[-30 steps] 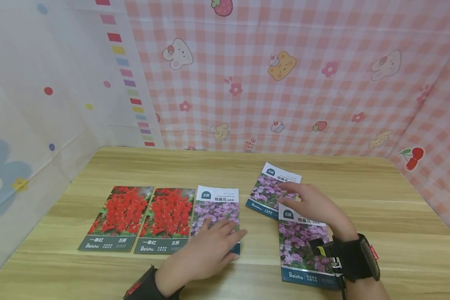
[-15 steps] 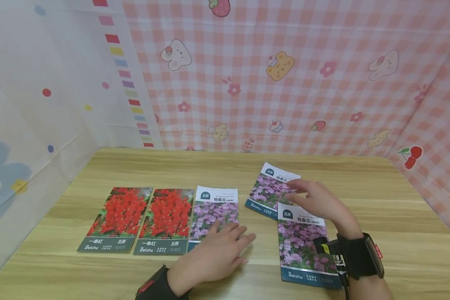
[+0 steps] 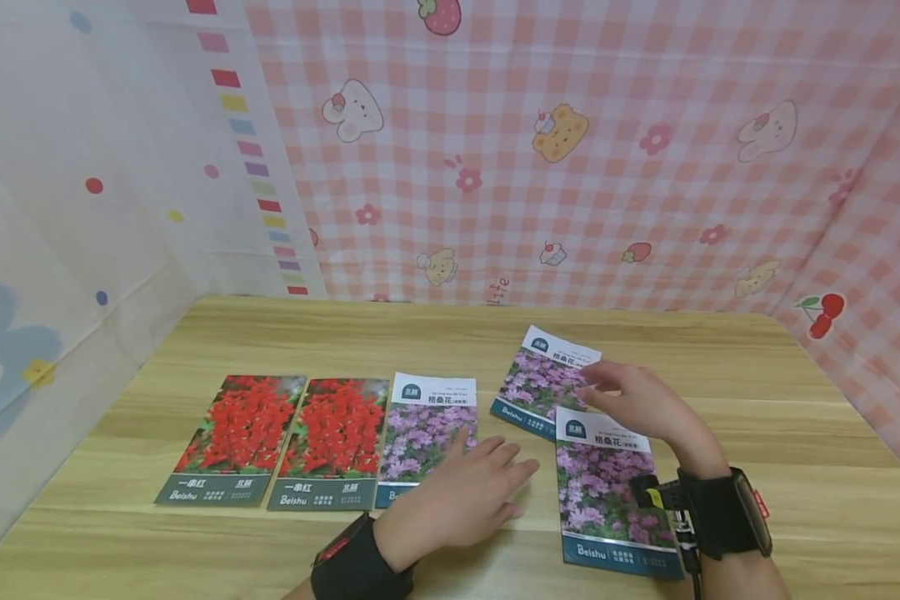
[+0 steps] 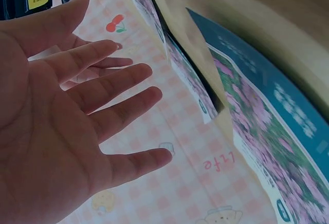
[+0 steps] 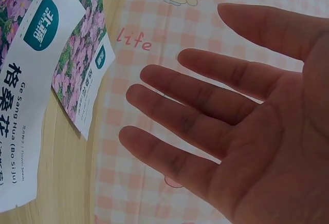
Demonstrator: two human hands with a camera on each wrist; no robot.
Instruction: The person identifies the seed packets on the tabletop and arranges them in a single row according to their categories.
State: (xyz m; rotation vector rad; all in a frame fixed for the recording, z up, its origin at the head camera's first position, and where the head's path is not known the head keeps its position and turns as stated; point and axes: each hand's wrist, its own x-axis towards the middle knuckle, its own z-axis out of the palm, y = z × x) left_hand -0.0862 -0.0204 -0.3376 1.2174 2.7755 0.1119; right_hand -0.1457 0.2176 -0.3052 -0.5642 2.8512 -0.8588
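My left hand (image 3: 461,492), fingers spread and holding nothing, is over the lower right part of a purple-flower seed packet (image 3: 427,425) and the tabletop beside it. In the left wrist view its palm and straight fingers (image 4: 121,108) show bare. My right hand (image 3: 641,404) also holds nothing; its fingertips overlap the right edge of a tilted purple-flower packet (image 3: 536,379) at the back. Below that hand lies another purple-flower packet (image 3: 603,492), its top right corner hidden by the hand. The right wrist view shows the fingers (image 5: 200,100) extended and apart.
Two red-flower seed packets (image 3: 243,425) lie side by side at the left, in a row with the left purple one. The wooden table (image 3: 330,333) ends at a pink checked cloth wall (image 3: 435,150). Black camera bands (image 3: 723,508) circle both wrists.
My left hand has slid right, from over the left purple-flower packet toward the gap beside it. My right hand has drawn slightly right off the tilted packet. The packets stay where they were.
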